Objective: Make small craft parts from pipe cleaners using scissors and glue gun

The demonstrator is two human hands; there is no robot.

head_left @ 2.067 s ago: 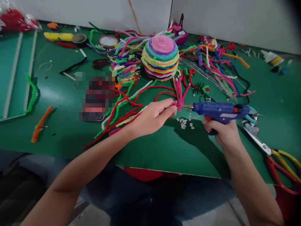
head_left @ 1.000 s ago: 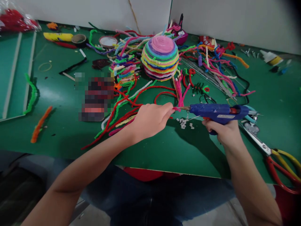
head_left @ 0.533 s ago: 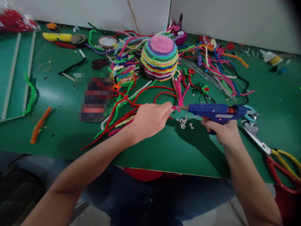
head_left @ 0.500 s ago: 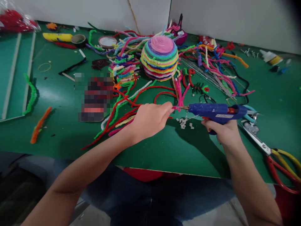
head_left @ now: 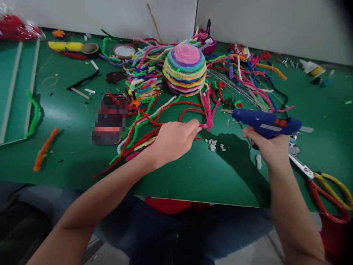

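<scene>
My left hand pinches the end of a short pink pipe cleaner just above the table. More pink pipe cleaners stretch behind its fingertips. In my right hand is a blue hot glue gun, gripped by its handle. The gun's nozzle points left and stands apart from the pink piece. White scraps lie on the green table between the two hands. Farther back sits a ball wrapped in coloured stripes with a pink top.
Scissors with red and yellow handles lie beside my right forearm. Loose pipe cleaners crowd around the ball. A blurred-out phone-like object is at left, near an orange pipe cleaner. Thin metal rods lie at back right.
My right hand has drawn the glue gun right, so its nozzle has left the pink pipe cleaner and now tips slightly upward. My left hand keeps its pinch in nearly the same place.
</scene>
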